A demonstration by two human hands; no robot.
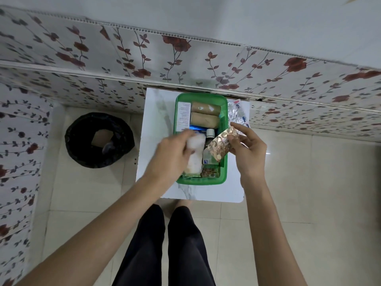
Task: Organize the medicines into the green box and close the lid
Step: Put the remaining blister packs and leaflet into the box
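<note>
The green box (223,168) stands lidless on a small white marble-patterned table (153,131). Inside it lie two tan bandage rolls (205,114), a white leaflet or carton (184,114), a small bottle (209,149) and other packets. My left hand (172,153) reaches over the box's near left part and grips a white cotton pack (194,153). My right hand (247,149) holds a copper-coloured pill strip (220,142) above the box's right edge. Silver blister strips (238,113) lie on the table to the right of the box. No lid shows.
A round bin lined with a black bag (99,139) stands on the tiled floor left of the table. Flower-patterned wall panels (185,65) rise right behind the table. My legs in black trousers (165,244) are in front of the table.
</note>
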